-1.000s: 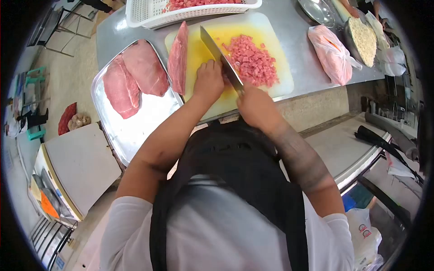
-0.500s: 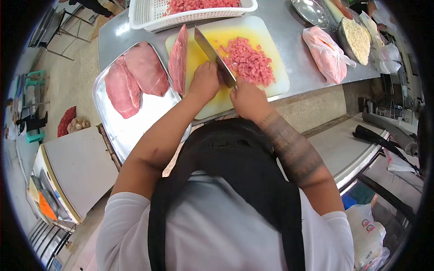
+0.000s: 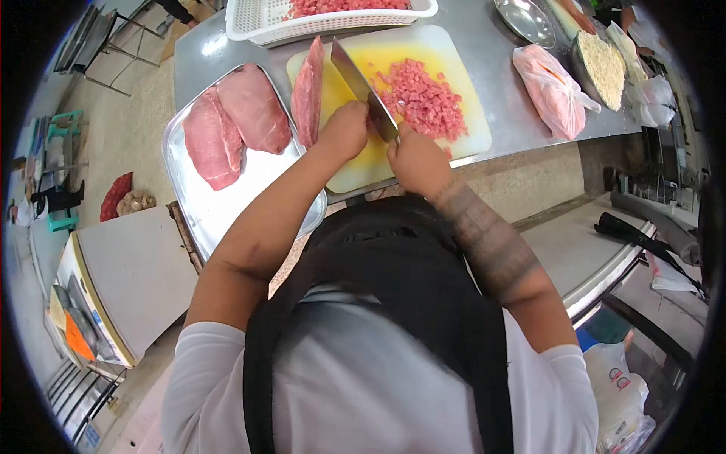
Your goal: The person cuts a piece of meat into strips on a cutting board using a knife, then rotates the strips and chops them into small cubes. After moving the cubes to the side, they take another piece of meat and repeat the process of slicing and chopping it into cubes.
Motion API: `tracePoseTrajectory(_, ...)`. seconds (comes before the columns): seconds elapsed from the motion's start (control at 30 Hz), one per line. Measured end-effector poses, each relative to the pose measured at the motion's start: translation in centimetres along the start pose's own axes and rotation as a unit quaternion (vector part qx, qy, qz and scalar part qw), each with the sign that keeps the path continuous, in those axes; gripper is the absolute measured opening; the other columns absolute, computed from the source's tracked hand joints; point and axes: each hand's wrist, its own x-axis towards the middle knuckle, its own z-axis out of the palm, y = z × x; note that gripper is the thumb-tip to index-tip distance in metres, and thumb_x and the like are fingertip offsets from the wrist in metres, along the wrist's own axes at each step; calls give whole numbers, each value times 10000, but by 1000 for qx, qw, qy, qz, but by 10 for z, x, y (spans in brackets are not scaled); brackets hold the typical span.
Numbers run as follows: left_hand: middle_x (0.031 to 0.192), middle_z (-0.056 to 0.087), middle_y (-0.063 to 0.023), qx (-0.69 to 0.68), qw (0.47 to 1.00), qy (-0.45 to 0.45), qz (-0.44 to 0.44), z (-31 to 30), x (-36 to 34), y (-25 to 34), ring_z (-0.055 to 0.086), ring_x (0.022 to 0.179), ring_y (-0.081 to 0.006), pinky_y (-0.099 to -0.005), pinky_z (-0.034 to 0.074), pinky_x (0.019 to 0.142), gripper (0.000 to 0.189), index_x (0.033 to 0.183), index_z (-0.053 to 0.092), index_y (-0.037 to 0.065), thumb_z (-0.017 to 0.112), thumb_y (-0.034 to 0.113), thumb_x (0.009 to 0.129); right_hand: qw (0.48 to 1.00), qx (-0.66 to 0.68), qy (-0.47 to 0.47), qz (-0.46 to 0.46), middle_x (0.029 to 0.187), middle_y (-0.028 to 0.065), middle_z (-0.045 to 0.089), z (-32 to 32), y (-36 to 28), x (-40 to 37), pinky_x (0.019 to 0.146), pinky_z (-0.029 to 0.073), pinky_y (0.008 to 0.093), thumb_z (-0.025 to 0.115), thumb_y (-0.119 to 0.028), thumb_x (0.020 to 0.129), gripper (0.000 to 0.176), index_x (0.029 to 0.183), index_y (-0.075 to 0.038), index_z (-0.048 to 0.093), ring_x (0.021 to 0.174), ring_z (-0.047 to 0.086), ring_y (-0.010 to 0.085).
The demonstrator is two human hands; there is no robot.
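Observation:
My right hand (image 3: pixel 418 157) is closed around the handle of a wide-bladed knife (image 3: pixel 357 82), its blade pointing away over the cutting board (image 3: pixel 355 172). Just left of the blade, my left hand (image 3: pixel 345 130) has its fingers curled against a piece of meat that is almost fully hidden by the hand. Diced pink meat (image 3: pixel 425 98) lies in a heap to the right of the knife. A long strip of raw meat (image 3: pixel 308 92) rests along the board's left edge. Two large slabs of meat (image 3: pixel 253 106) sit on a metal tray (image 3: pixel 219 221) farther left.
A white perforated basket (image 3: pixel 333 24) with more diced meat stands behind the board. To the right on the metal table (image 3: pixel 503 113) are a bagged pink item (image 3: pixel 550 91), a steel bowl (image 3: pixel 525 21) and a bowl of pale crumbly food (image 3: pixel 601 68). Another person's hand (image 3: pixel 584 21) shows at top right.
The whole view has shifted slightly, so the table's things appear a little farther right. Both hands keep their grips, and the knife stays close beside my left hand.

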Motion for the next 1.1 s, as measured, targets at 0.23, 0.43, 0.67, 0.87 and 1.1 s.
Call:
tracePoseTrajectory(0.23, 1047, 703, -250, -9, 997, -72, 0, -21, 1, 6, 680, 1029, -442, -512, 540, 920, 161, 1035, 703, -11, 628, 60, 912, 993, 8, 84, -79, 985, 305, 718, 10, 10, 37, 862, 548, 583, 572, -256, 1013, 356, 1185, 55, 593, 954, 704, 492)
tracePoseTrajectory(0.43, 1020, 708, -235, 32, 999, -16, -27, -14, -8, 8, 686, 1010, -434, -515, 546, 922, 140, 986, 739, 5, 659, 81, 900, 999, -33, 8, -15, 926, 250, 743, -28, -10, -25, 834, 571, 590, 577, -260, 999, 291, 1145, -13, 629, 912, 733, 469)
tracePoseTrajectory(0.67, 989, 704, -226, 47, 998, -5, 38, -10, -12, -2, 694, 969, -430, -523, 552, 888, 135, 951, 745, 7, 693, 119, 896, 998, 18, 61, -29, 965, 275, 740, 22, 2, 27, 847, 574, 577, 584, -259, 991, 301, 1142, -2, 629, 925, 732, 467)
tracePoseTrajectory(0.87, 958, 710, -219, 58, 998, -27, -1, -19, -16, -3, 695, 939, -432, -526, 549, 855, 138, 944, 754, 19, 681, 131, 908, 999, -13, 31, -5, 970, 289, 726, -7, -3, -6, 841, 556, 584, 571, -262, 1014, 355, 1214, 30, 595, 949, 713, 475)
tracePoseTrajectory(1.1, 966, 707, -200, 58, 998, -28, 10, -17, -19, -9, 692, 947, -420, -520, 545, 862, 142, 966, 762, 22, 674, 117, 906, 999, 17, 12, -27, 990, 295, 717, 25, -5, -6, 848, 555, 576, 567, -243, 1011, 330, 1188, 35, 587, 954, 708, 473)
